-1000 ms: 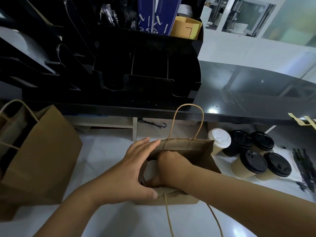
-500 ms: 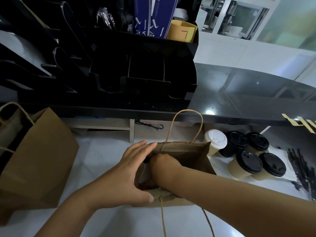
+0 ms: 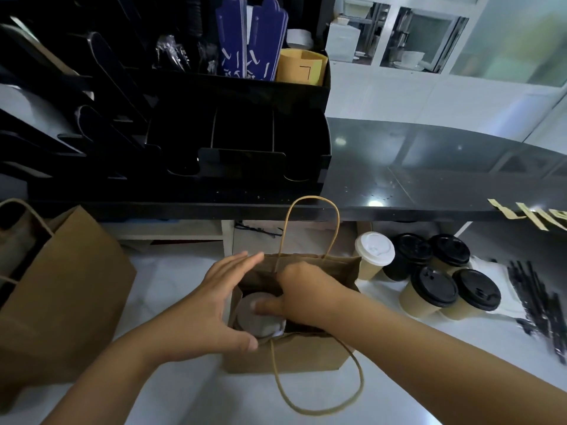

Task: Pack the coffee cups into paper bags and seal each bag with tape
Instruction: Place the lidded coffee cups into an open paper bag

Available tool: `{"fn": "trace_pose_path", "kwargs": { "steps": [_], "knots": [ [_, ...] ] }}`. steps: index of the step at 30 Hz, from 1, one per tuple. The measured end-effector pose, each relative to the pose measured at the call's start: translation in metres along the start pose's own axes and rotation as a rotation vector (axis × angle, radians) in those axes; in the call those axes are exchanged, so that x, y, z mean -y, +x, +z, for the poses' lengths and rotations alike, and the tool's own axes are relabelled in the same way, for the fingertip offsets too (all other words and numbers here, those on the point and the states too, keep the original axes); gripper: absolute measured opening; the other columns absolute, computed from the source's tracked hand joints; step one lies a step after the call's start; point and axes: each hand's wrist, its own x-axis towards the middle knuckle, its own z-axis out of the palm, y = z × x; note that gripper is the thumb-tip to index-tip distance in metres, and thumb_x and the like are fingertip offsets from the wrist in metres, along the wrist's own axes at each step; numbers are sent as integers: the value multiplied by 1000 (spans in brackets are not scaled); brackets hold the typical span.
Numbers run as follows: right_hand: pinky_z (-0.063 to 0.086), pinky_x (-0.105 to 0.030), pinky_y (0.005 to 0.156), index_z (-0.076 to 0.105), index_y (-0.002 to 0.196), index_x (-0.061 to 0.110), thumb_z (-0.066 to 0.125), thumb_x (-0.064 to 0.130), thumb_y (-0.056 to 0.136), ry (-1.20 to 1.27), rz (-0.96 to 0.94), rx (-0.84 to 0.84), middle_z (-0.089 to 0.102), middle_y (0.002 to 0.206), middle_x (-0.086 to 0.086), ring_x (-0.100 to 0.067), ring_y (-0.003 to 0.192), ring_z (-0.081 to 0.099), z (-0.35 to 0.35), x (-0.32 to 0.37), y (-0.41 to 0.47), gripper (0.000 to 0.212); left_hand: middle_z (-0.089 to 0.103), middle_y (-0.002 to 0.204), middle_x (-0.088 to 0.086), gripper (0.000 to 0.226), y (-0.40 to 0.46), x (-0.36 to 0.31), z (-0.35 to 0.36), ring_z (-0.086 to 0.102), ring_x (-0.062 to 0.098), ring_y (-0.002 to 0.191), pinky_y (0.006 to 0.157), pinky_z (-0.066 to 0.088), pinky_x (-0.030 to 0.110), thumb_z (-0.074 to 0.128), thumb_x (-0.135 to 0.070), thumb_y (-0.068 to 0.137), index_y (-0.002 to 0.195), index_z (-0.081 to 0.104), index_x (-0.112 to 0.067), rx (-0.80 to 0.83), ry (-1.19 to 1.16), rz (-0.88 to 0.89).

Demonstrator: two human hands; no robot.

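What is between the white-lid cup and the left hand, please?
In the head view, the open paper bag stands between the white-lid cup and left hand.

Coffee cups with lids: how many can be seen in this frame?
6. One white-lidded cup and four black-lidded cups stand right of the open bag; one cup sits inside it under the right hand. More may be hidden.

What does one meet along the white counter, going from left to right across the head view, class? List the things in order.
Large paper bag → left hand → open paper bag → white-lidded cup → black-lidded cups → black straws.
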Motion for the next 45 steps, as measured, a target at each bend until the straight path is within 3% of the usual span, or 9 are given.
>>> {"fn": "trace_pose_path", "kwargs": {
  "steps": [8,15,20,23,26,30,37,40,45],
  "knots": [
    [54,-26,66,69,88,25,60,50,84,313,15,-470,66,73,10,-4,70,62,-39,-38,-54,27,1,140,-44,92,7,-6,-6,2,-17,133,103,22,19,68,-56,50,128,21,-69,-75,86,-18],
    [58,-47,64,66,68,18,60,28,86,597,303,-747,66,62,1,-21,62,65,-33,-122,-40,20,19,132,-49,70,16,-19,-6,15,-24,127,95,29,15,67,-54,59,120,37,-69,-184,190,79],
    [53,-34,70,70,91,17,58,27,87,312,395,-601,70,91,1,-19,80,63,-14,-164,-20,16,54,110,-28,43,27,-29,2,52,-3,109,84,45,19,75,-34,68,101,62,-57,-328,135,163],
    [48,-32,88,61,119,16,59,32,88,124,381,-560,61,121,-2,-21,110,54,-6,-182,-5,35,58,101,-23,32,33,-33,6,58,1,98,77,52,32,63,-49,66,98,65,-53,-303,184,164],
    [37,-33,102,44,137,19,54,47,90,-96,374,-493,50,137,-2,-23,126,43,-2,-189,7,56,58,102,-29,33,39,-33,9,52,-3,107,85,47,25,59,-55,65,98,63,-54,-233,301,177],
    [29,-40,108,29,144,16,39,66,89,-338,413,-387,41,145,-7,-27,132,38,4,-194,18,76,44,117,-41,45,41,-34,12,27,-16,122,94,23,8,53,-65,62,106,52,-59,-163,430,185],
    [-5,-52,116,0,152,17,28,67,91,-442,372,-213,6,159,-18,-33,146,10,13,-203,26,83,36,125,-43,39,40,-25,14,17,-16,130,99,15,6,38,-62,72,110,45,-62,-135,437,173],
    [-6,-51,116,1,152,18,28,63,93,-428,357,-227,12,158,-17,-32,146,14,13,-203,27,79,33,127,-45,48,40,-26,15,10,-18,131,100,13,5,47,-62,67,114,41,-62,-113,458,150],
    [5,-46,119,26,146,17,40,62,91,-364,348,-352,47,136,-10,-28,129,43,10,-204,25,72,27,132,-43,64,40,-29,14,3,-17,133,104,12,10,53,-68,61,121,32,-61,-55,514,133]
  ]
}}
